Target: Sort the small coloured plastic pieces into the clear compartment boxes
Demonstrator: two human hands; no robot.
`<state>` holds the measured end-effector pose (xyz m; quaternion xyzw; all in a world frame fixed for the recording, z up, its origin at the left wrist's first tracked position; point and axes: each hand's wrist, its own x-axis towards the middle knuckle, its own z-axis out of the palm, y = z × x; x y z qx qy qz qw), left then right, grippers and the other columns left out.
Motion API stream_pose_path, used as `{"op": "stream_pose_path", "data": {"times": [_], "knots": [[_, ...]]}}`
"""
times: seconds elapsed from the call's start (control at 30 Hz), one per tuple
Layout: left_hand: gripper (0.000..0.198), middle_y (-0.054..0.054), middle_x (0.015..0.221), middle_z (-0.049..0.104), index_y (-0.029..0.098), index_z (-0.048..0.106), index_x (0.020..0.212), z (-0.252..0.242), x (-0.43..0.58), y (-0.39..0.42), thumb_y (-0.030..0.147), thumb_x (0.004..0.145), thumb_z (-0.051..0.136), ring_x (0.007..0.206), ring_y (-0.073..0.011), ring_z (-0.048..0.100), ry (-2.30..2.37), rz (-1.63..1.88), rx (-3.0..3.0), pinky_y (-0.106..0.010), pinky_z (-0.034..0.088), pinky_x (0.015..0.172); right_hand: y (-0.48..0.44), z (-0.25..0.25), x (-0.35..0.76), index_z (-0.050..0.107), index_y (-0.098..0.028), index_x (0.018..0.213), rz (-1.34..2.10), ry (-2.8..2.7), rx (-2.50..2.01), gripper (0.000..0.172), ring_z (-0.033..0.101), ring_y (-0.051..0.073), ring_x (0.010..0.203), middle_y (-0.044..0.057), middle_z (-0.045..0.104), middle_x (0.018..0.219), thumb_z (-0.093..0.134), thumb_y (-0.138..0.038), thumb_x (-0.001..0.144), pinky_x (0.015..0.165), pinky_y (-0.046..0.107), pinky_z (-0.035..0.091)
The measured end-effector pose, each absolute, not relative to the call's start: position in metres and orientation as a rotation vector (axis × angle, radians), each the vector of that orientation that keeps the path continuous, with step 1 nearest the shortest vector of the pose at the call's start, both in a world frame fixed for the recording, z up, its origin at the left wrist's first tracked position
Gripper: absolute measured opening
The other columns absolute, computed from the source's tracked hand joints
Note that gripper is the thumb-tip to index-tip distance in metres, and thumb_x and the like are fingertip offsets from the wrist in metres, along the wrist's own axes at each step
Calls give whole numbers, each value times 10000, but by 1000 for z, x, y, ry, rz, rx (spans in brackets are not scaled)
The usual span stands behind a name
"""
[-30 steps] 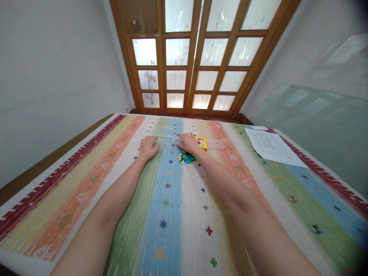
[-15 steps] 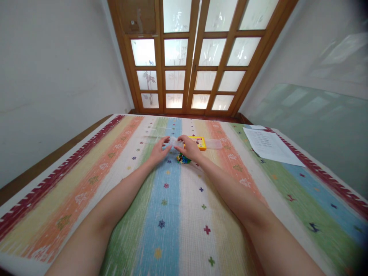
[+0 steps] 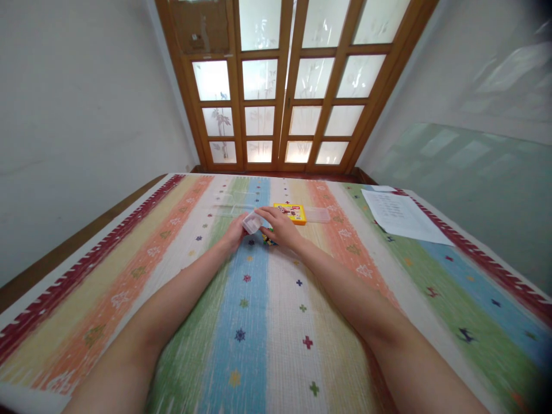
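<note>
A small clear plastic box [image 3: 252,223] is tilted between my two hands, over the blue stripe of the cloth. My left hand [image 3: 236,230] grips it from the left side with closed fingers. My right hand [image 3: 278,225] has its fingers on the box's upper right edge. Beneath my right hand lies a small pile of colourful pieces [image 3: 269,237], partly covered by the fingers and too small to name. Just beyond that hand is a yellow box [image 3: 294,213] with red and white print.
A clear plastic strip or tray [image 3: 318,215] lies right of the yellow box. Other clear plastic [image 3: 228,206] lies beyond my left hand. Printed paper sheets [image 3: 401,215] rest at the right on the striped tablecloth [image 3: 284,322]. Wood-framed glass doors [image 3: 276,103] stand behind the table.
The clear box has tipped and come slightly nearer and to the left in my hands. My left hand has turned round its side, and my right hand now covers more of the colourful pile.
</note>
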<state>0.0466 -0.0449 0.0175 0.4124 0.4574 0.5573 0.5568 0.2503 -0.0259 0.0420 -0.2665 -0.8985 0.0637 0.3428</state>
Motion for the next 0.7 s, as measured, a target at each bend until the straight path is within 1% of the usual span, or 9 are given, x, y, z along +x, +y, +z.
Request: {"op": "stream_pose_path", "data": {"times": [0.13, 0.17, 0.23, 0.33, 0.4, 0.5, 0.53, 0.6, 0.7], "knots": [[257, -13, 752, 664, 208, 647, 872, 19, 49, -46, 465, 872, 635, 635, -137, 599, 1141, 1405, 977, -243, 471, 538, -30, 46, 249, 533, -267, 1503, 176, -2366, -615, 497, 511, 283, 1407, 113, 561, 1522, 570, -338, 1012, 1167, 516, 427], [217, -1, 748, 652, 209, 642, 879, 21, 48, -47, 426, 865, 648, 631, -125, 592, 1146, 1463, 1006, -231, 471, 544, -31, 45, 249, 555, -262, 1479, 194, -2363, -616, 475, 528, 282, 1389, 114, 582, 1501, 571, -357, 1014, 1157, 508, 436], [187, 17, 750, 628, 210, 621, 906, 27, 46, -50, 393, 872, 646, 633, -112, 592, 1124, 1578, 1062, -228, 495, 586, -31, 44, 248, 618, -235, 1393, 222, -2339, -655, 413, 601, 278, 1290, 121, 661, 1389, 574, -389, 1012, 1103, 472, 477], [261, 2, 800, 631, 204, 589, 959, 36, 46, -58, 464, 940, 571, 673, -128, 639, 1074, 1596, 1138, -280, 553, 674, -30, 41, 247, 683, -194, 1239, 198, -2280, -757, 333, 665, 272, 1129, 123, 734, 1194, 579, -405, 1003, 1014, 421, 511], [332, -19, 872, 654, 206, 578, 1058, 39, 48, -62, 520, 953, 561, 725, -151, 677, 1066, 1525, 1228, -317, 574, 722, -28, 41, 249, 689, -190, 1206, 157, -2265, -797, 316, 664, 275, 1116, 124, 737, 1173, 586, -405, 1000, 1010, 414, 501], [474, -35, 986, 665, 222, 548, 1184, 38, 52, -66, 556, 879, 687, 789, -165, 692, 1087, 1437, 1407, -329, 574, 773, -27, 43, 252, 685, -209, 1215, 118, -2279, -836, 312, 656, 275, 1138, 117, 733, 1199, 579, -419, 1010, 1025, 413, 483], [507, -39, 1020, 665, 225, 545, 1192, 37, 53, -66, 558, 853, 722, 802, -165, 691, 1099, 1421, 1462, -326, 568, 782, -27, 43, 253, 686, -213, 1216, 108, -2288, -847, 313, 655, 275, 1141, 115, 733, 1201, 573, -426, 1015, 1027, 414, 481], [503, -45, 1053, 667, 225, 548, 1166, 35, 53, -65, 555, 841, 743, 817, -166, 685, 1122, 1406, 1549, -322, 554, 790, -28, 44, 253, 689, -208, 1220, 85, -2302, -863, 321, 657, 278, 1141, 117, 738, 1195, 557, -427, 1026, 1029, 418, 478], [430, -40, 1001, 677, 222, 548, 1088, 36, 50, -64, 532, 856, 733, 828, -178, 674, 1199, 1404, 1625, -320, 533, 782, -30, 43, 252, 679, -186, 1275, 49, -2304, -874, 350, 666, 282, 1142, 131, 740, 1212, 525, -397, 1042, 1037, 427, 479]]}}
